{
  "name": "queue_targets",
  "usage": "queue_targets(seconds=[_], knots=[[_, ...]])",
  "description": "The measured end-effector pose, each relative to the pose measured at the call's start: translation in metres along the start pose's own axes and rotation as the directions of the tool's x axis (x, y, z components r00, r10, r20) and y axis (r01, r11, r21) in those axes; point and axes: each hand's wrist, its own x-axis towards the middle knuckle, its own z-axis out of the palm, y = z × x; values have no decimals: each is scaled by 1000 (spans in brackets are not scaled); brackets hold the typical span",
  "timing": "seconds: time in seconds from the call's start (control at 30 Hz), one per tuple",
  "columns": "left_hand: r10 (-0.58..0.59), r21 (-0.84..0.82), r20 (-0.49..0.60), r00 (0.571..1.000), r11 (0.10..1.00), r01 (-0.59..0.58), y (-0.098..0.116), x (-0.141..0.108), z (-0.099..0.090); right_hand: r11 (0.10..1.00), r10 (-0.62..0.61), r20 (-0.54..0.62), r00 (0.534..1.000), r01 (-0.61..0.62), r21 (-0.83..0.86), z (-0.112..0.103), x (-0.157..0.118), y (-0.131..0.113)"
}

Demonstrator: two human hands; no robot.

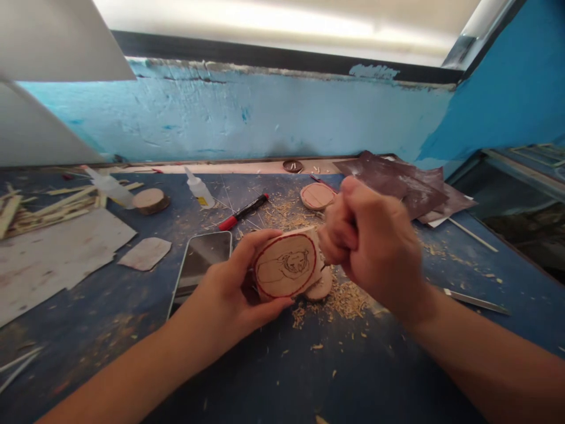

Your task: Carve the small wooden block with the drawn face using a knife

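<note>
My left hand (241, 280) is closed around a pale wooden block (270, 272), thumb below and fingers along its upper left side. A red oval is marked on its face, with a figure drawn in dark lines inside. My right hand (368, 235), slightly blurred, makes a fist at the block's right edge. A small dark tip shows below its fingers near the wood, but whatever the fist holds is mostly hidden. Under the block lies a round wooden slice (320, 285), with wood shavings (348, 301) heaped beside it.
A phone (200, 259) lies left of the block, a red-and-black marker (242, 212) beyond it. Glue bottles (199, 191), a thick wood slice (150, 201) and wood strips are at back left. Behind my right hand are another oval piece (316, 195) and sandpaper (397, 176); a blade (479, 301) lies right.
</note>
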Motion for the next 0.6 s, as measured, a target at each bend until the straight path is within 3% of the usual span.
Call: queue_targets(seconds=[0.07, 0.2, 0.33, 0.43, 0.6], knots=[[33, 38, 21, 999, 999, -34, -3, 0, 0, 1000, -28, 16, 999, 28, -10, 1, -2, -2], [76, 108, 36, 996, 991, -80, -4, 1, -2, 994, 33, 43, 999, -28, -108, 2, -6, -4], [78, 85, 26, 997, 993, -80, -4, 2, -2, 996, -31, 32, 999, 34, -81, 2, -9, 0], [55, 63, 18, 998, 996, -56, -3, 2, -1, 995, 36, 54, 998, -30, -100, 0, -11, 2], [51, 88, 24, 998, 995, -53, -4, 1, -2, 996, -59, 39, 998, 61, -71, -2, -8, 1]])
